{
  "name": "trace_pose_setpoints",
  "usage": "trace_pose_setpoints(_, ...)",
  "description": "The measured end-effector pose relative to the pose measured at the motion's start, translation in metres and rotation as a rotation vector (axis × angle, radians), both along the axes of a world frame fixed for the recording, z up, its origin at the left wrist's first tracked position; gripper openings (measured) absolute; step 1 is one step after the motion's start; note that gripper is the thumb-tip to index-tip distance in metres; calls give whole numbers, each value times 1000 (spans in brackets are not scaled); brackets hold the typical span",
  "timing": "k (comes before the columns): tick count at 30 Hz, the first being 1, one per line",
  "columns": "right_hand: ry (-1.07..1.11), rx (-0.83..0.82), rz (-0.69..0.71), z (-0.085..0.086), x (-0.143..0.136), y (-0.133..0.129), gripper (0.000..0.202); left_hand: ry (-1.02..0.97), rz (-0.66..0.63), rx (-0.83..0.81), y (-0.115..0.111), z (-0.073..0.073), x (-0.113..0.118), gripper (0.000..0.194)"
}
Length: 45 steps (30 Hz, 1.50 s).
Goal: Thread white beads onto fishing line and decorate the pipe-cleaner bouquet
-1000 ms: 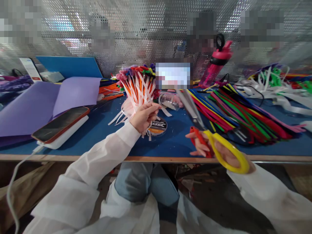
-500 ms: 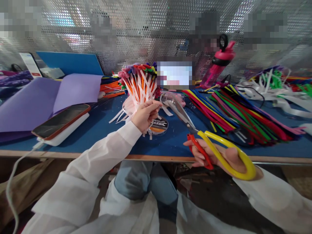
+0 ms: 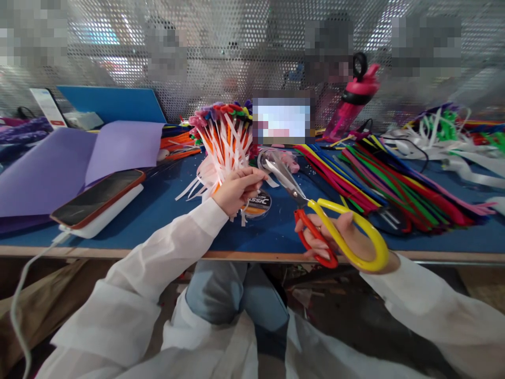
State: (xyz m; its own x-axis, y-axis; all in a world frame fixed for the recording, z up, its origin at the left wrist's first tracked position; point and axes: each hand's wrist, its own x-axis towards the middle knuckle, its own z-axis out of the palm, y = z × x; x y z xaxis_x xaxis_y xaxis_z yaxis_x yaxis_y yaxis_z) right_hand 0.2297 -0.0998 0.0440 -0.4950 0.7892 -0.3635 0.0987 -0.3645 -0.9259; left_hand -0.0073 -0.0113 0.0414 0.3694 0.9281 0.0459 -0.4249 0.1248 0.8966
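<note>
My left hand (image 3: 236,190) is closed in a pinch over the table, thumb and index finger pressed together. What sits between the fingertips is too small to make out. My right hand (image 3: 353,236) grips large scissors (image 3: 302,199) with one red and one yellow handle. Their metal blades point up and left, with the tips close to the left fingertips. Behind the left hand stands a bundle of pipe cleaners (image 3: 226,131) with pale pink ribbon strips hanging over it. A round spool with a black and orange label (image 3: 258,202) lies partly hidden beside the left hand.
Loose coloured pipe cleaners (image 3: 402,184) spread over the right side, with white ribbons (image 3: 465,158) beyond. A pink bottle (image 3: 351,102) leans against the perforated metal panel. At left lie purple sheets (image 3: 47,168) and a phone (image 3: 100,197) on a white block with a cable.
The scissors and right hand have moved left and slightly up, and the blades appear closer together. My left hand has shifted slightly right, still pinched.
</note>
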Motion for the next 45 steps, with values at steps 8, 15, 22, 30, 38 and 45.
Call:
trace_pose_setpoints(8,-111,144,1,2,2,-1,83,16,8,-14,-1,1,0,18)
trace_pose_setpoints(15,-379,194,-97,-4,33,-4,57,-14,57,-15,0,0,0,20)
trace_pose_setpoints(22,-1432,793,97,-7,51,24,49,-38,117,-20,2,-1,1,16)
trace_pose_setpoints(30,-1676,1044,253,3,44,45,57,-27,94,-45,2,-2,-1,14)
trace_pose_setpoints(38,-1009,1436,8,62,-19,78,51,-33,40,-50,-2,0,2,12)
trace_pose_setpoints(45,-678,1317,212,73,-58,114,30,-52,12,-29,1,3,-10,9)
